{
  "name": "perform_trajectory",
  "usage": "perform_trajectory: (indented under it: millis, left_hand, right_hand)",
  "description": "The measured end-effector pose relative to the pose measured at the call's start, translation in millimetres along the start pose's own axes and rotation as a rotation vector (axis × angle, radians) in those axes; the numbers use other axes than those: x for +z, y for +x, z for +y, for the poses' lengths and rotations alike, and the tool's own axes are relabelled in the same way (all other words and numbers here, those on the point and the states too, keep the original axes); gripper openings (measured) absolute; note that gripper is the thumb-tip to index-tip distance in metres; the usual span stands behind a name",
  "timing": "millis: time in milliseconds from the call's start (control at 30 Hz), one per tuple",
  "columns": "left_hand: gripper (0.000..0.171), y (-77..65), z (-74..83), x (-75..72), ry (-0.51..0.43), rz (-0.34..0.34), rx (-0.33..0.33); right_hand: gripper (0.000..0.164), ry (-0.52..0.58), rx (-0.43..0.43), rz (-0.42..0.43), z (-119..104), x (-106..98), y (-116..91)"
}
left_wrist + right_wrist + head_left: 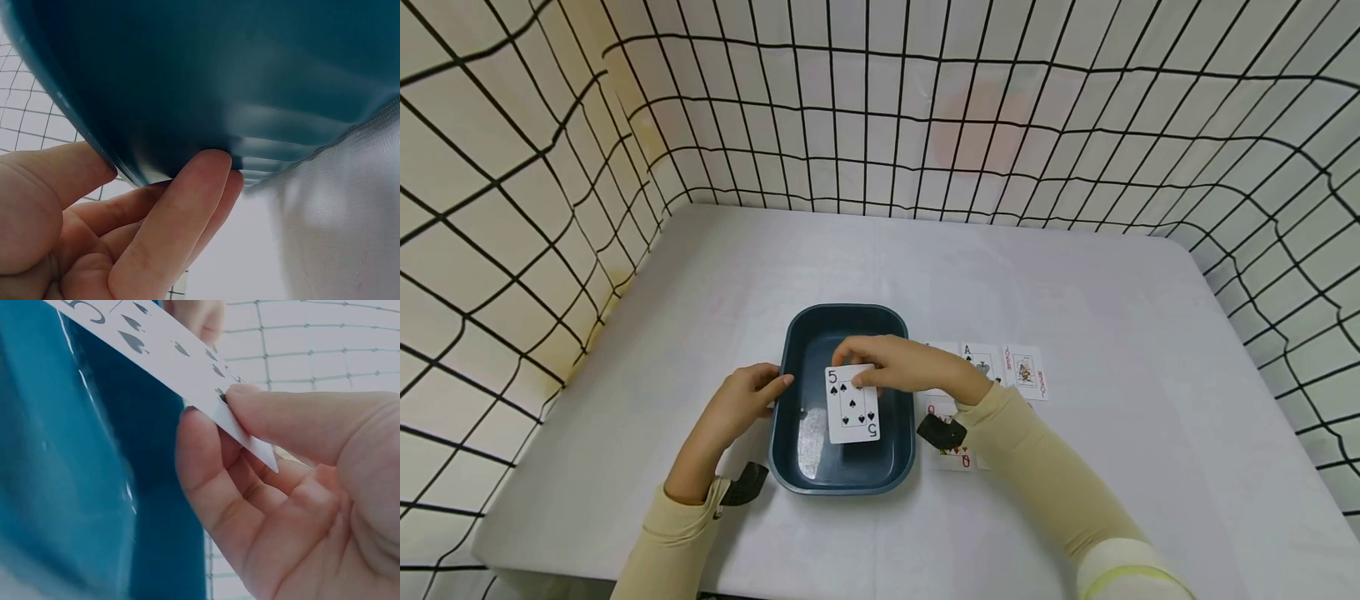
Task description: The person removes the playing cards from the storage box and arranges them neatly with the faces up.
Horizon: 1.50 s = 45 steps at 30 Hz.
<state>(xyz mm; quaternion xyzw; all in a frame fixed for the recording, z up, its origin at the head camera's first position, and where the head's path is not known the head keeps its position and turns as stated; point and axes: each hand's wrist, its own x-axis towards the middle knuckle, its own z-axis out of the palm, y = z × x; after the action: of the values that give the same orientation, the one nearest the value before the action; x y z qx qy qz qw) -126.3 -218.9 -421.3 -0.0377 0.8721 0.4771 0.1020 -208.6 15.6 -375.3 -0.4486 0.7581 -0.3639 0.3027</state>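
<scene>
A five of spades playing card [852, 408] is held over a dark blue tray [842, 481], face up. My right hand [904, 364] pinches the card's far edge; in the right wrist view the thumb [300, 419] lies on its face and curled fingers are beneath it. At the tray's left side, my left hand [747, 406] grips the rim, thumb on top. The left wrist view shows its fingers [181, 219] against the outer wall of the tray [262, 69]. Part of the tray's floor is hidden by the card and right hand.
Right of the tray lie face-up cards, among them an ace of spades [982, 362], a card with a red-lettered figure [1026, 372] and a red queen [953, 460]. The right arm partly covers them. Black wire mesh [865, 117] borders the white table [700, 275].
</scene>
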Motion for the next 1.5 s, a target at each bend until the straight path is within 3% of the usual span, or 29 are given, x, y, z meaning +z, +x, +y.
perform_trajectory:
  millis: [200,400,633,833,1133,1333,1500]
  left_hand:
    - [0.033,1.2,1.0,0.0,0.012,-0.008,0.015]
    - [0.033,1.9,0.4,0.3,0.016,-0.013,0.013]
    - [0.033,2.0,-0.3,-1.3,0.022,-0.013,0.01]
    - [0.033,0.6,-0.9,-1.7,0.022,-0.015,-0.009]
    - [0.034,-2.7,-1.7,-4.2,0.012,-0.008,-0.022]
    - [0.034,-4.0,-2.8,-6.2,0.008,-0.007,-0.026]
    - [0.034,-4.8,-3.5,-7.1,0.005,-0.005,-0.029]
  right_hand:
    - [0.028,0.021,0.02,0.087,12,-21,-44]
    - [0.026,0.049,0.089,0.166,37,-33,-95]
    - [0.024,0.119,0.223,0.271,71,-35,-152]
    - [0.027,0.121,0.327,0.345,95,-29,-188]
    - [0.017,0.127,0.413,0.423,118,-15,-207]
    - [0.015,-0.064,0.521,0.484,118,-3,-203]
    - [0.013,-0.166,0.53,0.507,117,2,-197]
